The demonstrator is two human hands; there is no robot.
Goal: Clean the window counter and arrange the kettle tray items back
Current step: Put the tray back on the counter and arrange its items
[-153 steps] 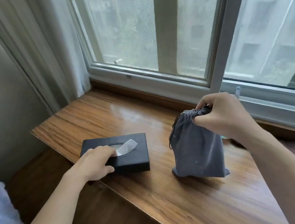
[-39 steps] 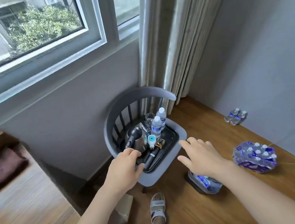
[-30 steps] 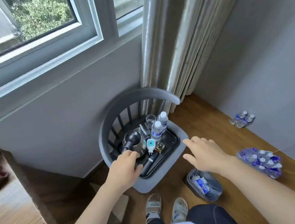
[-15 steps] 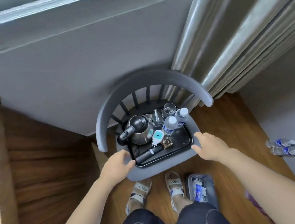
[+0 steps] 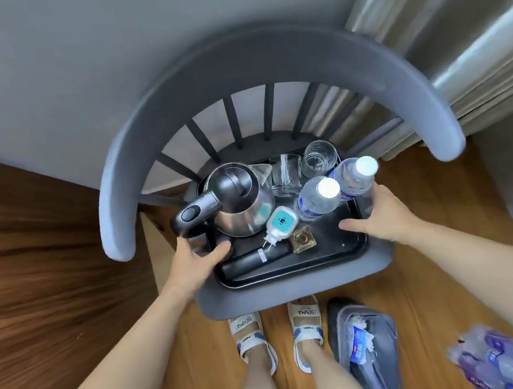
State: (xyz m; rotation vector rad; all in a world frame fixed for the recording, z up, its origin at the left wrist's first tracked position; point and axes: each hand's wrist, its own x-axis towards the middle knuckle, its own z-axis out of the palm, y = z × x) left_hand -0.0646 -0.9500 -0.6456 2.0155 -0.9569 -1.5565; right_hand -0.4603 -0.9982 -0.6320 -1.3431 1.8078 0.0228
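Lower centre of the frame: two sandalled feet (image 5: 276, 333) on the wooden floor (image 5: 190, 368), with a grey bag (image 5: 368, 343) just to their right and a wrapped pack of bottles (image 5: 509, 360) at the lower right corner. Centre: the black tray (image 5: 292, 271) rests on the seat of a grey chair (image 5: 262, 58). The left hand (image 5: 195, 262) grips the tray's left edge, thumb curled over the rim; the right hand (image 5: 380, 219) grips the right edge likewise. On the tray stand the kettle (image 5: 240, 203), two water bottles (image 5: 318, 198), two glasses (image 5: 285, 173), a white plug-in device (image 5: 281, 225), a small amber bottle (image 5: 302, 239) and a black cylinder (image 5: 251, 261).

Step judged in hand: taking hold of the tray for return to the counter, which is out of frame. The next move calls for a level lift, since bottles and glasses stand loose and could topple, and clearance past the chair's arms.

Upper frame: grey wall (image 5: 94, 35); curtain (image 5: 473, 32) at upper right; dark wood panel (image 5: 24, 243) at left.
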